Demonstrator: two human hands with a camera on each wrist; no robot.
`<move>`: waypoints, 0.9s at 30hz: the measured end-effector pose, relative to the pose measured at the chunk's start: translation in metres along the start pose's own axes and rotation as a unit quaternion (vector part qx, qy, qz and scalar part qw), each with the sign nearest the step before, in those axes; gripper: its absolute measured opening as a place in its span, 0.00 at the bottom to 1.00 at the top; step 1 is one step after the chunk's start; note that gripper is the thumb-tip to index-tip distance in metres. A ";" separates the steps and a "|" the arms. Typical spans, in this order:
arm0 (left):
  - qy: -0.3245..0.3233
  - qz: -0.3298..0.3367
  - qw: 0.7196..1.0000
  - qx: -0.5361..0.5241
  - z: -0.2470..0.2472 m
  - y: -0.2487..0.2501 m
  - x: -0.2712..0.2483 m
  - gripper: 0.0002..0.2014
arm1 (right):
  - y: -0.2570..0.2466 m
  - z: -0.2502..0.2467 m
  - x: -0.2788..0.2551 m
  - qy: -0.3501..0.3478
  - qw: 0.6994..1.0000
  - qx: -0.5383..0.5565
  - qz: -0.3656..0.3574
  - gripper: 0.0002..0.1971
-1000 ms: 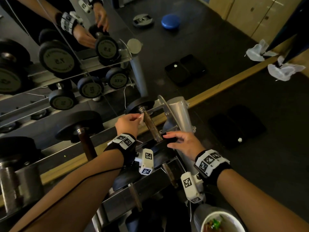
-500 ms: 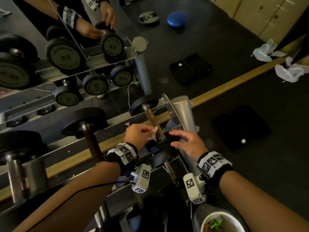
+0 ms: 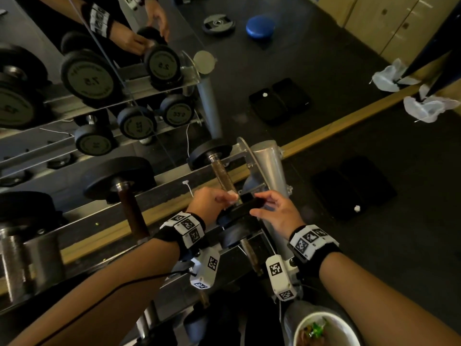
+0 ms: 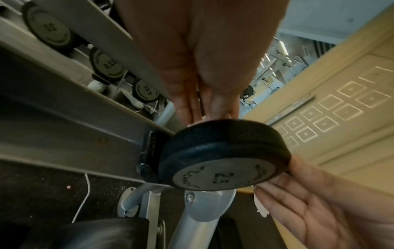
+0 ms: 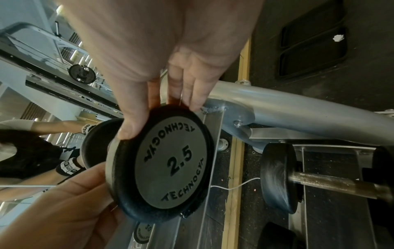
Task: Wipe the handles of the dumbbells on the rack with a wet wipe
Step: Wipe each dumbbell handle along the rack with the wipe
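A small 2.5 dumbbell (image 3: 222,174) lies on the rack's top tier, its brown handle pointing away from me. My left hand (image 3: 223,199) grips the white wet wipe (image 3: 231,196) around the handle's near end, right behind the near plate (image 3: 237,212). My right hand (image 3: 259,204) holds that plate by its rim, thumb on one side and fingers over the top. The right wrist view shows the thumb (image 5: 127,131) on the plate (image 5: 170,165). In the left wrist view my fingers (image 4: 204,107) reach down behind the plate (image 4: 224,155), hiding most of the wipe.
A bigger dumbbell (image 3: 119,181) sits to the left on the same tier, another (image 3: 247,245) on the tier below. The silver rack post (image 3: 269,166) stands just right of my hands. A mirror (image 3: 99,71) backs the rack. A white cup (image 3: 331,318) is at the bottom right.
My left hand has slid the wipe along the handle from the far end toward me, up to the near plate. The right hand stays on the plate.
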State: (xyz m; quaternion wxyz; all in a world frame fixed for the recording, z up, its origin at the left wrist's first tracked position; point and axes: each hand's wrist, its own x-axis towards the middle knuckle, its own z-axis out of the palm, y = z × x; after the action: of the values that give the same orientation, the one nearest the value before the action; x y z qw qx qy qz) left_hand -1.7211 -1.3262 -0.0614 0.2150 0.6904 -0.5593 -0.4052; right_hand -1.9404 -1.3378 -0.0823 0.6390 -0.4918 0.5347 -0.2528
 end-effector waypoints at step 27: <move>0.168 -0.139 0.954 -0.204 0.004 -0.011 0.004 0.05 | -0.013 0.012 -0.005 0.013 0.999 -0.041 0.002 0.22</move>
State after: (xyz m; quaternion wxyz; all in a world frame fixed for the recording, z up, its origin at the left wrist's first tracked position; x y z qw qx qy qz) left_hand -1.7173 -1.3259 -0.0728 0.3835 0.7612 -0.3189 -0.4145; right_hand -1.9281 -1.3339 -0.0694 0.6119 -0.5129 0.5540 -0.2360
